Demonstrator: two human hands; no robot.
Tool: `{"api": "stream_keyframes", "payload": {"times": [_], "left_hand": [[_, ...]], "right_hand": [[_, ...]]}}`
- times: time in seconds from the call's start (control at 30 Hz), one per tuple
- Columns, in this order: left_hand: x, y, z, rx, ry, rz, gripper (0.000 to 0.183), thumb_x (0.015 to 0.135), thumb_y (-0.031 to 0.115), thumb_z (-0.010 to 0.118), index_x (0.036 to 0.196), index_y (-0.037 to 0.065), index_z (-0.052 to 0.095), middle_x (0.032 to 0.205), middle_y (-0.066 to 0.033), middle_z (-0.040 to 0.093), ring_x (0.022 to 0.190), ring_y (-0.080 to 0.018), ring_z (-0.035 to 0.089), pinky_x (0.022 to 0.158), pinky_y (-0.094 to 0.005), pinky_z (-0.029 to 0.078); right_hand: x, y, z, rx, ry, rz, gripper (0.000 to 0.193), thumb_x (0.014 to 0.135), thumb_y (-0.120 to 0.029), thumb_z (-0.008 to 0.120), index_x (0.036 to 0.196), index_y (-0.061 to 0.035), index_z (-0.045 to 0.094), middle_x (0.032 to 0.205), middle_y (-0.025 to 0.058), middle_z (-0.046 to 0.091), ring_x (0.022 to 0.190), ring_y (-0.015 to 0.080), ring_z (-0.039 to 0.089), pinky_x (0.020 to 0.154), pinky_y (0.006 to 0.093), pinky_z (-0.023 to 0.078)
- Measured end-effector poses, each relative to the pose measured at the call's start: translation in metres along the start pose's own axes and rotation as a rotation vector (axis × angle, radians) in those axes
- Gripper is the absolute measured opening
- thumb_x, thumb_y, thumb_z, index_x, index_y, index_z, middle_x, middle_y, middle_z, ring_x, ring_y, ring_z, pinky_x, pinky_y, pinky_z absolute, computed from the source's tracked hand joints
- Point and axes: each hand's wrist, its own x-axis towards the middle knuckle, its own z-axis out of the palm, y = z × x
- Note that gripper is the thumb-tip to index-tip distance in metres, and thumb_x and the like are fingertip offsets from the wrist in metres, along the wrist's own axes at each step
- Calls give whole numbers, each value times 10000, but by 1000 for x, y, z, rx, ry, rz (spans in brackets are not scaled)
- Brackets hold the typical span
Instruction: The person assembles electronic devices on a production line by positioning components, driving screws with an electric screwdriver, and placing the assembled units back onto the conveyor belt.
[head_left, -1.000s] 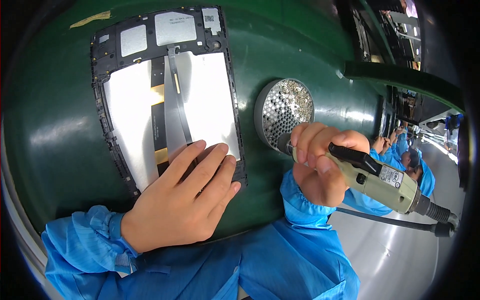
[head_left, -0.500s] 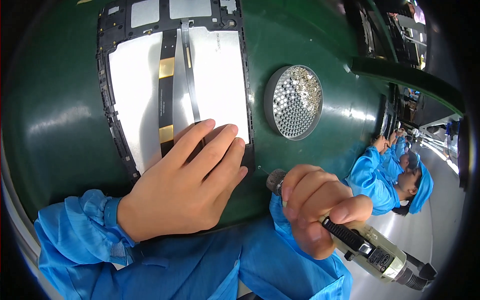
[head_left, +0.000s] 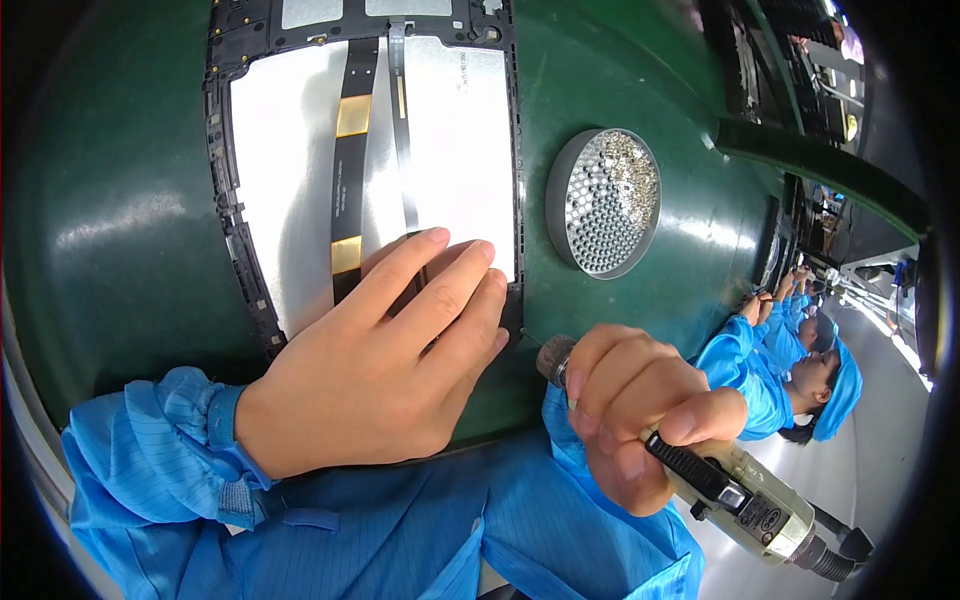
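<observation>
Across the whole bench runs the green worktop (head_left: 130, 290), and lying on it, left of centre, we've got the main piece: a flat black frame (head_left: 235, 45), its top end cut off by the view. Two broad silver panels, one left (head_left: 285, 150) and one right (head_left: 455, 150), sit inside, and they look fully laid in.

Now the left hand (head_left: 375, 370): palm down, fingers slightly apart, resting flat over the frame's lower end and gripping nothing. Over to the right hand (head_left: 640, 410), fingers curled tight around a pale power screwdriver (head_left: 765, 505), thumb by its black lever. Up beyond it stands the round grey dish (head_left: 560, 200), well clear of both hands.

Down the frame come a dark strip (head_left: 348, 195) with gold patches (head_left: 353, 116) and a thin grey ribbon (head_left: 403, 150), both apparently in place. So the laying-in looks done; fastening, I'd judge, is unfinished, though the covering hand hides how much remains. Plenty of tiny bright screws (head_left: 635, 170) lie heaped in the dish. And the slim bit (head_left: 530, 336)? Right by the frame's lower right corner, contact impossible to tell.
</observation>
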Motion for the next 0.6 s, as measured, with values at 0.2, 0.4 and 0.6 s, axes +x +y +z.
{"api": "stream_keyframes", "payload": {"times": [0.2, 0.4, 0.6], "left_hand": [[0, 2, 2, 1, 14, -30, 195, 781, 171, 682, 916, 43, 738, 1136, -170, 611, 1143, -324, 545, 1008, -492, 410], [0, 3, 1, -27, 38, -60, 193, 774, 170, 696, 896, 25, 736, 1123, -167, 614, 1136, -322, 546, 1002, -488, 415], [-1, 2, 1, -6, 33, -30, 201, 767, 151, 687, 911, 16, 726, 1120, -180, 611, 1126, -336, 549, 995, -496, 415]], "right_hand": [[-1, 2, -2, 120, 24, -26, 401, 685, 52, 655, 1033, -26, 472, 648, 91, 548, 536, 227, 533, 505, 391, 463], [1, 3, -2, 107, -25, -37, 368, 703, 6, 688, 1003, -20, 475, 644, 89, 549, 535, 230, 536, 516, 393, 473], [1, 7, -7, 122, -49, -54, 381, 707, 10, 666, 1031, -24, 470, 640, 88, 547, 538, 231, 545, 520, 397, 476]]}}
